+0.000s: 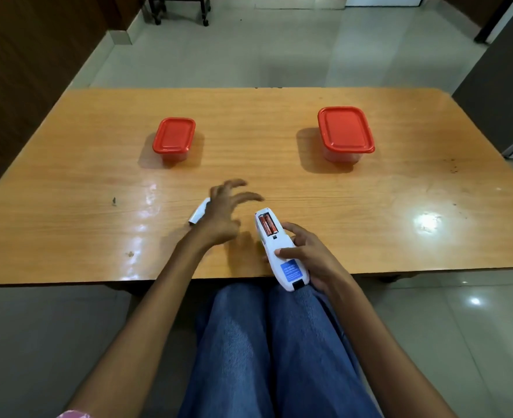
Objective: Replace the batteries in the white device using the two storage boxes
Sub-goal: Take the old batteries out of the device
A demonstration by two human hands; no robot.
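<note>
Gripping the device [279, 254] in the right hand [306, 254], fingers curled round it, at the near edge of the tabletop [68, 176]. Got the bay open and facing up, with two red batteries [268, 225] sitting in it. Hovering the left hand [222, 215], fingers spread and holding nothing, just beside the white cover [199, 213]. Farther back, well apart: small box [173, 135] left, big box [344, 129] right, red lids on both.
</note>
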